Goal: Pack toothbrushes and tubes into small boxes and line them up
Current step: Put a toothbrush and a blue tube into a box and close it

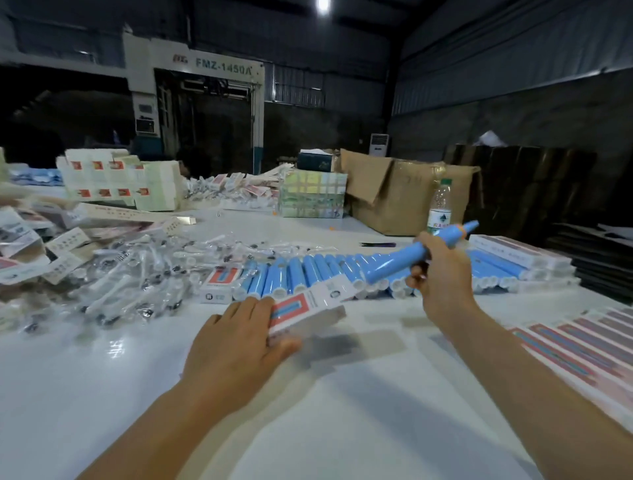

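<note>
Dim warehouse, corrugated metal walls [513,61], ceiling lamp [323,4], white table [102,377]

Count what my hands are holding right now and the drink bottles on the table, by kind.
Blue tube in the right hand: 1
Small box in the left hand: 1
Water bottle: 1
Total: 3

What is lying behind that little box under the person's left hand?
Behind the small box runs a row of blue tubes on the white table. The box covers some tube ends, and whatever is inside it stays unseen.
</note>
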Demonstrator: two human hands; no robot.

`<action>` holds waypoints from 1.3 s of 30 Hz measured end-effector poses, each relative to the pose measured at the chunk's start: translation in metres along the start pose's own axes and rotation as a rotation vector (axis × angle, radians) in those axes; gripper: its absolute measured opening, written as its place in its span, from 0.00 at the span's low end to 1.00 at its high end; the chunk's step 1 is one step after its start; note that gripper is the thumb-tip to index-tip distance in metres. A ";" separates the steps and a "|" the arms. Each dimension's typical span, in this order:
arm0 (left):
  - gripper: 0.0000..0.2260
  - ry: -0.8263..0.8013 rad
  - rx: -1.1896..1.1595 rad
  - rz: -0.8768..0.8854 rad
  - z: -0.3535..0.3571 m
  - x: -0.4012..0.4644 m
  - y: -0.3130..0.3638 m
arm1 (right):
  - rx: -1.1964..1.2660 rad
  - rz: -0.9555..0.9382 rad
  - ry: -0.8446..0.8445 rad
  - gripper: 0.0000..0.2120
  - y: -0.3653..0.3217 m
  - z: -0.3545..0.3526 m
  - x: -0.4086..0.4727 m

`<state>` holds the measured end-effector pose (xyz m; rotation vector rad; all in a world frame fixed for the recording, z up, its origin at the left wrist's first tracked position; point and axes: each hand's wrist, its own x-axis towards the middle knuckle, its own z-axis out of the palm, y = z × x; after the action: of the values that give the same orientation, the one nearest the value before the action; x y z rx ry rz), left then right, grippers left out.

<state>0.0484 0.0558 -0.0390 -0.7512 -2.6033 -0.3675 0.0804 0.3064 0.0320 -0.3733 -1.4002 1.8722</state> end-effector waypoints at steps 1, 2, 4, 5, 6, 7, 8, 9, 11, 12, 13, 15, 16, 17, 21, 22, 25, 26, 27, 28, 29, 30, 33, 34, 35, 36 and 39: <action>0.31 0.002 -0.009 -0.019 -0.001 0.000 0.001 | 0.032 0.027 0.024 0.07 0.011 -0.008 -0.002; 0.31 -0.002 -0.015 -0.035 -0.001 0.001 0.002 | 0.067 0.053 0.029 0.06 0.020 -0.012 -0.005; 0.33 -0.012 -0.016 -0.047 -0.004 0.002 0.003 | 0.129 0.060 -0.001 0.06 0.030 -0.011 -0.009; 0.34 -0.022 -0.020 -0.050 -0.006 0.002 0.004 | 0.140 0.035 -0.033 0.10 0.033 -0.008 -0.011; 0.36 -0.042 -0.021 -0.049 -0.009 0.002 0.005 | 0.140 0.005 -0.067 0.15 0.036 -0.006 -0.013; 0.36 -0.065 -0.023 -0.044 -0.011 0.002 0.007 | 0.142 -0.020 -0.101 0.21 0.038 -0.004 -0.015; 0.34 -0.084 -0.038 -0.040 -0.014 0.002 0.007 | 0.148 -0.040 -0.130 0.25 0.039 -0.003 -0.016; 0.30 -0.100 -0.087 -0.041 -0.019 0.002 0.008 | 0.149 -0.056 -0.150 0.29 0.040 -0.002 -0.016; 0.22 -0.146 -0.279 -0.051 -0.031 0.003 0.009 | 0.158 -0.080 -0.160 0.34 0.037 -0.002 -0.015; 0.20 -0.183 -0.383 -0.057 -0.037 0.003 0.009 | 0.174 -0.086 -0.159 0.34 0.034 -0.002 -0.016; 0.19 -0.231 -0.483 -0.069 -0.042 0.004 0.009 | 0.193 -0.087 -0.164 0.33 0.031 -0.002 -0.016; 0.20 -0.367 -0.706 -0.100 -0.051 0.005 0.014 | 0.217 -0.099 -0.200 0.30 0.029 -0.001 -0.021; 0.20 -0.435 -0.819 -0.103 -0.053 0.005 0.017 | 0.213 -0.115 -0.234 0.28 0.029 -0.001 -0.025; 0.21 -0.475 -0.898 -0.098 -0.052 0.005 0.020 | 0.194 -0.134 -0.270 0.25 0.029 0.000 -0.031; 0.29 -0.531 -1.024 -0.218 -0.046 0.007 0.021 | -0.060 -0.218 -0.399 0.10 0.038 0.008 -0.050; 0.28 -0.533 -1.067 -0.257 -0.044 0.006 0.020 | -0.127 -0.226 -0.431 0.13 0.042 0.010 -0.054; 0.28 -0.541 -1.117 -0.363 -0.038 0.004 0.010 | -0.195 -0.151 -0.411 0.13 0.049 0.014 -0.057; 0.27 -0.550 -1.137 -0.381 -0.036 0.003 0.007 | -0.223 -0.094 -0.383 0.09 0.049 0.013 -0.055; 0.26 -0.567 -1.180 -0.392 -0.035 0.004 0.006 | -0.261 0.000 -0.378 0.07 0.049 0.012 -0.053; 0.25 -0.582 -1.236 -0.411 -0.034 0.004 0.007 | -0.286 0.121 -0.417 0.08 0.049 0.012 -0.051; 0.25 -0.594 -1.284 -0.430 -0.033 0.005 0.008 | -0.293 0.242 -0.487 0.10 0.050 0.011 -0.051; 0.25 -0.602 -1.305 -0.446 -0.031 0.006 0.008 | -0.286 0.344 -0.550 0.11 0.051 0.012 -0.053; 0.27 -0.681 -1.277 -0.441 -0.030 0.007 0.006 | -0.291 0.463 -0.565 0.10 0.052 0.013 -0.060; 0.27 -0.743 -1.261 -0.430 -0.033 0.007 0.004 | -0.284 0.476 -0.534 0.10 0.053 0.012 -0.060; 0.27 -0.779 -1.221 -0.405 -0.037 0.008 0.003 | -0.282 0.487 -0.504 0.10 0.055 0.010 -0.059; 0.27 -0.749 -1.121 -0.362 -0.042 0.009 0.002 | -0.279 0.497 -0.468 0.10 0.056 0.009 -0.058; 0.28 -0.499 -0.653 -0.211 -0.053 0.012 0.008 | -0.258 0.525 -0.388 0.11 0.059 0.004 -0.056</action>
<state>0.0603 0.0491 0.0144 -0.8484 -3.0578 -1.2816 0.0927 0.2572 -0.0314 -0.5694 -1.9595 2.2723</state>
